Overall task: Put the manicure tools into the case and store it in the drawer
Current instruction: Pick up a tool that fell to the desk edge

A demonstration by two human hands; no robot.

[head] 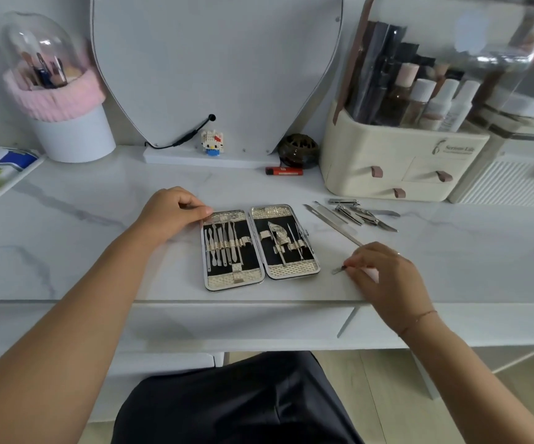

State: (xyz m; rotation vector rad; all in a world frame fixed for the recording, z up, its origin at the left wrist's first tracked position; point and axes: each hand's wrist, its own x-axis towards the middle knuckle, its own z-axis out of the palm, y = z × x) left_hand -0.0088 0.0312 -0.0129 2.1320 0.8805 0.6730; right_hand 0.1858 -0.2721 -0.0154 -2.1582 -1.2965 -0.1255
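The case [291, 270] lies open and flat on the table [83, 251], both halves face up, with most tools strapped into their loops. The left hand [172, 213] sits at the case's top left corner, fingers curled and touching the rim; whether it grips cannot be told. The right hand [384, 277], near the table's front edge to the right of the case, pinches a small metal tool [337, 270] between its fingertips. Loose tools [355, 214] lie behind it.
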